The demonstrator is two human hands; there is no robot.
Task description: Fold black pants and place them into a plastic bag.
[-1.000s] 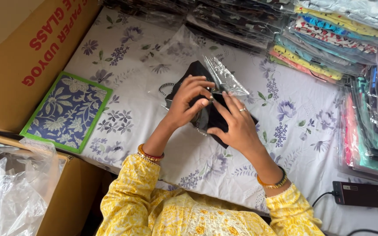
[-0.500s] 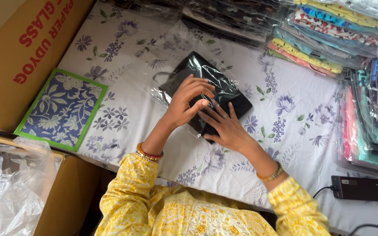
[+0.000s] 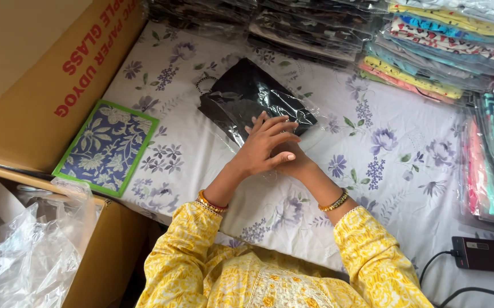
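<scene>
Pressed flat, our left hand (image 3: 264, 145) lies with fingers spread on the near edge of the clear plastic packet (image 3: 258, 102), which holds a folded black garment; nothing is pinched or gripped. Our right hand (image 3: 294, 165) sits mostly under the left, just at the packet's near corner, and we cannot tell whether its fingers are closed or loose. That packet rests tilted on the floral bedsheet (image 3: 372, 148), near the middle of the bed. Along the far edge we see a row of dark packed garments (image 3: 292, 28) stacked in their own clear bags, and to the right a stack of colourful packed garments (image 3: 441, 40), likewise bagged, running down the right side. On the left, a green-bordered blue floral packet (image 3: 107, 148) lies flat beside a large cardboard box (image 3: 36, 85). Nearer us, a second open carton (image 3: 107, 251) holds crumpled clear plastic bags (image 3: 24, 251). A black power adapter (image 3: 486, 255) with its cable lies at the bed's near right corner.
</scene>
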